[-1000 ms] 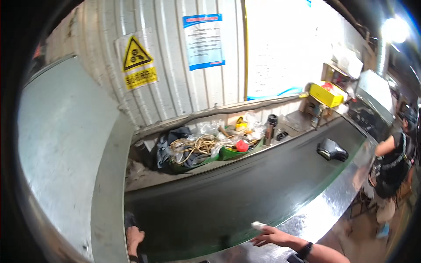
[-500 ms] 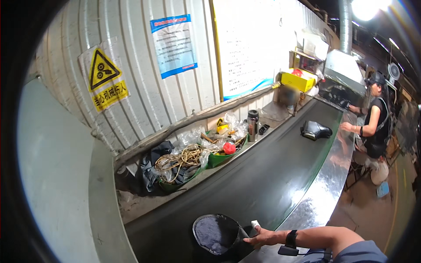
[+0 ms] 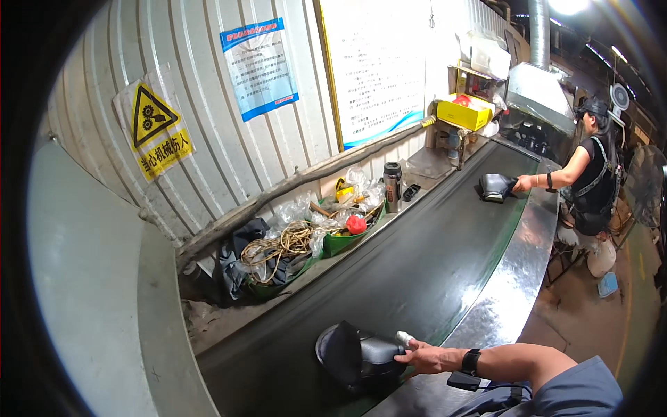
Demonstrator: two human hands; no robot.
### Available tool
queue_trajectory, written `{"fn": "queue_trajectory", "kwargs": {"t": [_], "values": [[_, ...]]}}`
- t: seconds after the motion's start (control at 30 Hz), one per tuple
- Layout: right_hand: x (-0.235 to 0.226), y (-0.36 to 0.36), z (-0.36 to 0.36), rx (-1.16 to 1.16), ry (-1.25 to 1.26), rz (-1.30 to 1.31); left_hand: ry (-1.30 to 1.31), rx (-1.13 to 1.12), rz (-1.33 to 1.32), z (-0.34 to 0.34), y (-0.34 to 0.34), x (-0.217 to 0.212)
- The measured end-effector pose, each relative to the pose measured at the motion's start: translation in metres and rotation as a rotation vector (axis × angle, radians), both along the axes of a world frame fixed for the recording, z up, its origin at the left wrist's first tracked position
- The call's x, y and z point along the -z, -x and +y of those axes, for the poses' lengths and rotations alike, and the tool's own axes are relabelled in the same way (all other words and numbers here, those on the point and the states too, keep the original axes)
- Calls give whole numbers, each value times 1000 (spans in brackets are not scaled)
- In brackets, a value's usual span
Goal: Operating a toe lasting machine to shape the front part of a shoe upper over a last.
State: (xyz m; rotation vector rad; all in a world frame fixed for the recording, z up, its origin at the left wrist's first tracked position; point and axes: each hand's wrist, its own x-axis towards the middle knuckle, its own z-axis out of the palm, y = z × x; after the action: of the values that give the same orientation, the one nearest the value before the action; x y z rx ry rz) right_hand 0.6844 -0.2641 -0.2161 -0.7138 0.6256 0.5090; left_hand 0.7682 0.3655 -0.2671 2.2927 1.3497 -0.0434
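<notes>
A black shoe upper (image 3: pixel 381 350) with a shiny surface and a wide dark opening lies on the dark conveyor belt near the lower middle. My right hand (image 3: pixel 422 358) reaches in from the right and is closed on its nearer end. A white wrap covers one of its fingertips, and a black band is round the wrist. My left hand is out of view. Farther up the belt, a co-worker's hand (image 3: pixel 522 183) touches another black shoe upper (image 3: pixel 497 186).
The conveyor belt (image 3: pixel 389 271) has a metal edge (image 3: pixel 497 306) on the right. Along its left side stand a thermos (image 3: pixel 392 187) and green trays holding cord (image 3: pixel 285 240) and plastic bags. A yellow box (image 3: pixel 464 115) sits at the far end. A pale panel (image 3: pixel 83 278) rises at left.
My right hand has turned the near shoe upper so its shiny side shows and its grey inside is mostly hidden. The co-worker's hand has reached the far shoe upper.
</notes>
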Motion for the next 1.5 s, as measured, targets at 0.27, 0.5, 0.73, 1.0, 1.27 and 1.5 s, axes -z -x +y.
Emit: {"fn": "queue_trajectory", "kwargs": {"t": [0.27, 0.5, 0.73, 1.0, 1.27, 1.5], "values": [[-33, 45, -88, 73, 32, -142, -133, 232, 46, -142, 56, -57], [4, 118, -207, 176, -168, -321, -624, 1238, -456, -355, 136, -142], [1, 167, -261, 245, 158, -152, -717, 1692, -841, -527, 248, -88], [-33, 218, -272, -1, 1556, -775, 190, 1713, -893, -584, 271, -85], [-48, 246, -183, -474, 1442, -1550, 1322, 276, -304, -509, 174, -68], [14, 229, -143, -203, 1127, -1167, 337, 461, -508, -522, 133, -25]]}}
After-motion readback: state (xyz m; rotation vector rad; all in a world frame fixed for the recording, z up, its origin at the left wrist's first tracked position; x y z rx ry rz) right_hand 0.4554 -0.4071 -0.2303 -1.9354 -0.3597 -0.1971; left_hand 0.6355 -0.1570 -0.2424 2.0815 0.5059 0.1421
